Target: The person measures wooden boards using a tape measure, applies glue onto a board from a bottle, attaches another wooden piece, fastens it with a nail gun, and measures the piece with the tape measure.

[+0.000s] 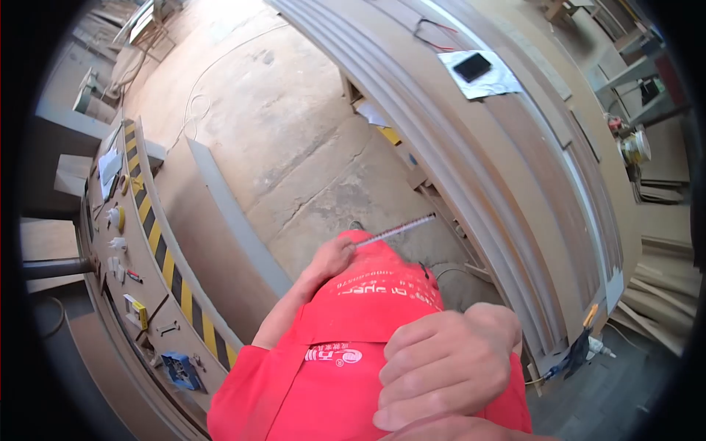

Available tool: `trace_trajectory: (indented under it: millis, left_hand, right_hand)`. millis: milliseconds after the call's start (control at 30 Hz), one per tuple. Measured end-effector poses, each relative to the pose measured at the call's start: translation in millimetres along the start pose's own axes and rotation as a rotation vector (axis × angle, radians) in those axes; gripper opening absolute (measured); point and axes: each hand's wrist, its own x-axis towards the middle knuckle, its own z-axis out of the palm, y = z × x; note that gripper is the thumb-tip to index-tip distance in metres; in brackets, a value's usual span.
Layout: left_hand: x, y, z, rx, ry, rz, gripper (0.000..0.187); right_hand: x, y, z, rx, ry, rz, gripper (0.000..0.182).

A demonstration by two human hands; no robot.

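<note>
My left hand point(334, 256) is closed at the front of my red apron point(346, 316). A thin strip with dark markings point(397, 229), like a ruler or tape, sticks out from it toward the stacked boards. Nearer the camera, my right hand point(445, 364) is held in front of my chest with its fingers curled together. The inside of that hand is hidden, so I cannot make out what it holds, if anything.
Long stacked boards point(471, 169) run along the right, bearing a dark phone-like object point(472, 67) on white paper point(500, 81) and red-handled pliers point(437, 31). At left, a bench with black-yellow edging point(168, 268) holds small tools and a blue box point(180, 370).
</note>
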Motion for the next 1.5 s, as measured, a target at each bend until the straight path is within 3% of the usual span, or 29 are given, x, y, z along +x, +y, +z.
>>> trace_trajectory:
  millis: [100, 233, 300, 333, 467, 567, 667, 733, 867, 967, 1067, 1167, 1333, 1400, 1467, 1500]
  left_hand:
    - [16.4, -33.8, -38.2, -0.138, 0.136, -0.043, 0.030]
    - [26.3, -63.9, -97.3, -0.146, 0.157, -0.120, 0.031]
    - [33.2, -67.1, -122.2, -0.120, 0.158, -0.157, 0.032]
    - [37.4, -67.8, -133.4, -0.117, 0.172, -0.173, 0.033]
    - [69.2, -83.6, -151.3, -0.190, 0.268, -0.234, 0.034]
    - [98.9, -99.2, -153.1, -0.277, 0.277, -0.244, 0.034]
    - [137.5, -93.9, -185.6, -0.295, 0.292, -0.317, 0.033]
    - [154.9, -106.7, -212.4, -0.266, 0.303, -0.383, 0.032]
    - [181.5, -64.5, -268.4, -0.376, 0.386, -0.488, 0.033]
    - [209.5, -42.3, -299.0, -0.385, 0.360, -0.465, 0.035]
    - [233.5, -34.5, -306.9, -0.430, 0.353, -0.455, 0.035]
    - [258.5, -31.9, -326.7, -0.400, 0.374, -0.431, 0.035]
    - [300.2, -29.3, -368.2, -0.305, 0.319, -0.369, 0.037]
    - [324.0, -34.4, -378.1, -0.336, 0.323, -0.333, 0.037]
    - [339.1, -36.3, -391.5, -0.308, 0.296, -0.286, 0.037]
    - [347.0, -35.4, -400.9, -0.268, 0.278, -0.254, 0.037]
  right_hand:
    - [34.8, 32.8, -37.6, 0.112, -0.127, 0.162, 0.022]
    - [56.5, 111.7, -80.1, 0.256, 0.079, 0.076, 0.013]
    - [48.3, 151.0, -93.8, 0.171, 0.396, 0.265, 0.011]
    - [43.4, 168.1, -99.1, -0.029, 0.629, 0.429, 0.012]
    - [-0.3, 292.6, -175.9, 0.151, 1.251, 0.792, 0.011]
    - [-38.6, 370.8, -241.1, 0.143, 1.520, 0.836, 0.014]
    - [-56.1, 439.3, -319.1, 0.037, 1.661, 0.855, 0.018]
    - [-66.4, 480.1, -369.5, -0.119, 1.670, 0.901, 0.025]
    - [-78.6, 549.4, -452.2, -0.498, 1.603, 1.094, 0.044]
    - [-101.4, 580.9, -493.7, -0.834, 1.360, 1.456, 0.047]
    - [-97.4, 575.1, -506.4, -1.022, 1.203, 1.576, 0.041]
    - [-82.8, 559.6, -496.0, -1.107, 1.195, 1.399, 0.035]
    - [-26.4, 519.9, -457.8, -1.121, 0.903, 1.098, 0.028]
    - [28.7, 494.1, -432.9, -0.918, 0.837, 1.058, 0.023]
    - [59.2, 482.9, -412.7, -0.656, 0.865, 1.166, 0.022]
    - [65.1, 485.7, -403.1, -0.755, 0.805, 1.094, 0.021]
